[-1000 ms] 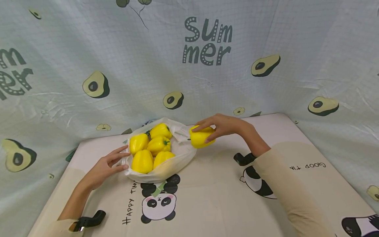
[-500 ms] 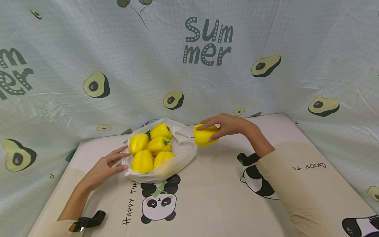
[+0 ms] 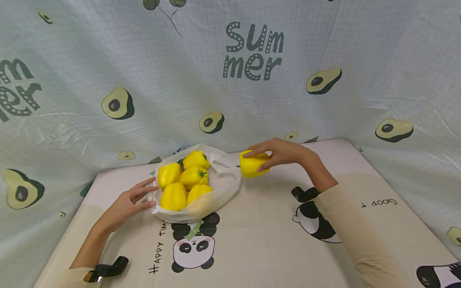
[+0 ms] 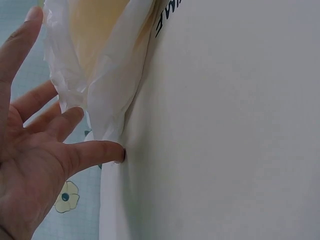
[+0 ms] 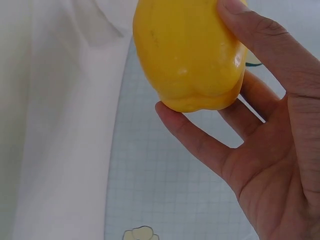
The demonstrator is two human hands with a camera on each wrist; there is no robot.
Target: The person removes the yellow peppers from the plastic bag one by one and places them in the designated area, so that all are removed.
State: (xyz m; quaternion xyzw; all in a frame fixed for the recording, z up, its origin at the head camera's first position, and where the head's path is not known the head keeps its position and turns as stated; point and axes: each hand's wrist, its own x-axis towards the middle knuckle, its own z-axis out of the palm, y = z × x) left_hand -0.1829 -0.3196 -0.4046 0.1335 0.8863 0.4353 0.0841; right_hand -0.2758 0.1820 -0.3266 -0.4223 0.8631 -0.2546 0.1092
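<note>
My right hand (image 3: 284, 153) grips a yellow bell pepper (image 3: 252, 165) just right of the bag, its stem pointing left. In the right wrist view the thumb and fingers spread around the blunt end of that pepper (image 5: 190, 55). A white plastic bag (image 3: 225, 192) lies with its mouth wide, several yellow bell peppers (image 3: 174, 197) grouped inside. At the bag's left rim rests my left hand (image 3: 124, 206), fingers spread and fairly straight. The left wrist view shows its fingertips right at the crinkled plastic (image 4: 107, 102), holding nothing.
A pale cloth with panda prints (image 3: 193, 250) covers the table. Behind it hangs a light curtain (image 3: 162, 100) printed with avocados and lettering, close to the table's back edge. Black straps with mounts (image 3: 111, 268) sit on both wrists.
My right hand has moved a little to the right, carrying the bell pepper away from the bag's right rim. The left hand and the bag stay where they were.
</note>
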